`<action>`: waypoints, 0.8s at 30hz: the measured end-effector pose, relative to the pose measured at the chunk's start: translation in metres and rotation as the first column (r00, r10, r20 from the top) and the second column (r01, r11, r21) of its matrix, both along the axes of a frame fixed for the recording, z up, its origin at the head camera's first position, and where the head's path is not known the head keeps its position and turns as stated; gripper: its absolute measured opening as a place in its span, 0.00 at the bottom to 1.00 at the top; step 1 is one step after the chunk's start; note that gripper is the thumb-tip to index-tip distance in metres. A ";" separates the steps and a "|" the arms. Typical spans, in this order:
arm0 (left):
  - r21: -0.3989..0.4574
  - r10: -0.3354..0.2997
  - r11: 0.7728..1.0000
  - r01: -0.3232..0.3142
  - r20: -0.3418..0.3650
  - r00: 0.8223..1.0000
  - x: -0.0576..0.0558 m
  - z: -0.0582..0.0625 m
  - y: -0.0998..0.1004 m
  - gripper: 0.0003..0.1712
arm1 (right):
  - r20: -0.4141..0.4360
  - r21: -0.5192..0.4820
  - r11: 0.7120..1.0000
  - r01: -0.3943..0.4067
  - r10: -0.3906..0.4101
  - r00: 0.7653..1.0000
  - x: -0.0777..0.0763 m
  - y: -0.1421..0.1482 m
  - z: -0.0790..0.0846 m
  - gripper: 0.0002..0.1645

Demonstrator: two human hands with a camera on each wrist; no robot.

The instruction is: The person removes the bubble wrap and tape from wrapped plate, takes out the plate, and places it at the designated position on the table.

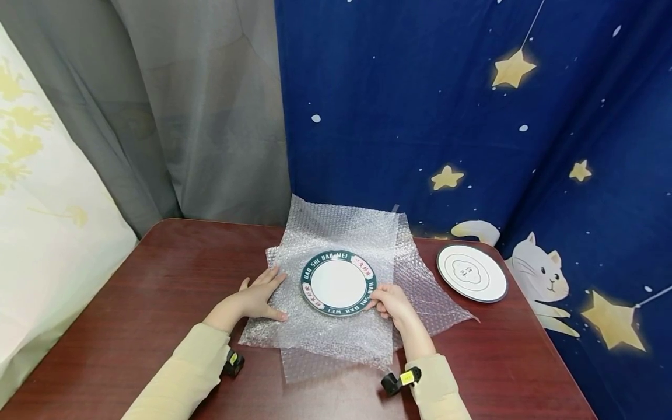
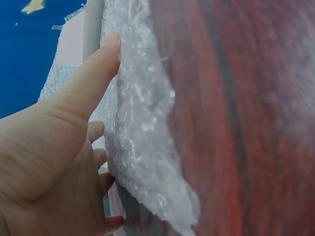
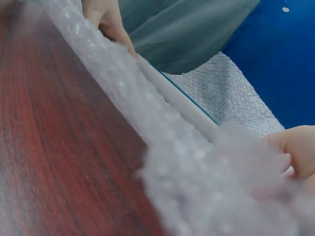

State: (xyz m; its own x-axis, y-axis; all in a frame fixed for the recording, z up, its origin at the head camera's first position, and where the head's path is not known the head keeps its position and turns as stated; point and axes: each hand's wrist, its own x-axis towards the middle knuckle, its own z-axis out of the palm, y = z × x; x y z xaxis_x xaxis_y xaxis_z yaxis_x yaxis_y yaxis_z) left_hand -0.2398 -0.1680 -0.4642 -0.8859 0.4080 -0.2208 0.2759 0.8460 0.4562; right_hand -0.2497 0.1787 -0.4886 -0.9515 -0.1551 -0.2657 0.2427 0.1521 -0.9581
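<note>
A white plate (image 1: 338, 284) with a dark green lettered rim lies on layered sheets of bubble wrap (image 1: 325, 338). My right hand (image 1: 392, 303) pinches the plate's right rim, fingers curled. To the left, my left hand (image 1: 259, 296) rests on the bubble wrap with its fingers spread, apart from the plate. The left wrist view has the left hand (image 2: 54, 142) from the thumb side, along the wrap's raised edge (image 2: 142, 132). In the right wrist view the plate (image 3: 182, 103) shows edge-on, and blurred wrap partly hides the right hand (image 3: 298, 152).
A second plate (image 1: 472, 273), white with a dark rim and a printed centre, sits at the table's right back corner. The reddish-brown wooden table (image 1: 157, 291) ends at a grey curtain (image 1: 210, 116) and a blue starry curtain (image 1: 378, 116).
</note>
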 end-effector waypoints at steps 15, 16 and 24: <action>0.010 -0.001 1.000 0.001 -0.002 1.000 0.001 0.000 0.000 0.63 | 0.022 -0.039 0.998 0.058 -0.057 0.998 0.003 0.001 0.003 0.14; 0.010 -0.001 1.000 0.001 -0.002 1.000 0.001 0.000 0.000 0.63 | 0.025 -0.047 0.997 0.063 -0.062 0.998 0.003 0.001 0.003 0.14; 0.013 -0.005 1.000 0.005 -0.006 1.000 0.000 -0.001 -0.001 0.63 | -0.002 -0.056 0.993 0.107 -0.108 0.994 0.004 0.004 0.012 0.13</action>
State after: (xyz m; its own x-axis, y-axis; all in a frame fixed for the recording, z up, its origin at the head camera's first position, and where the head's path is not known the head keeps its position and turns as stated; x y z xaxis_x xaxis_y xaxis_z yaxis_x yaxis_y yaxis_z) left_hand -0.2398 -0.1691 -0.4649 -0.8851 0.4150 -0.2106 0.2825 0.8388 0.4654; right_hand -0.2460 0.1823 -0.4763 -0.9647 -0.0662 -0.2550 0.2503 0.0721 -0.9655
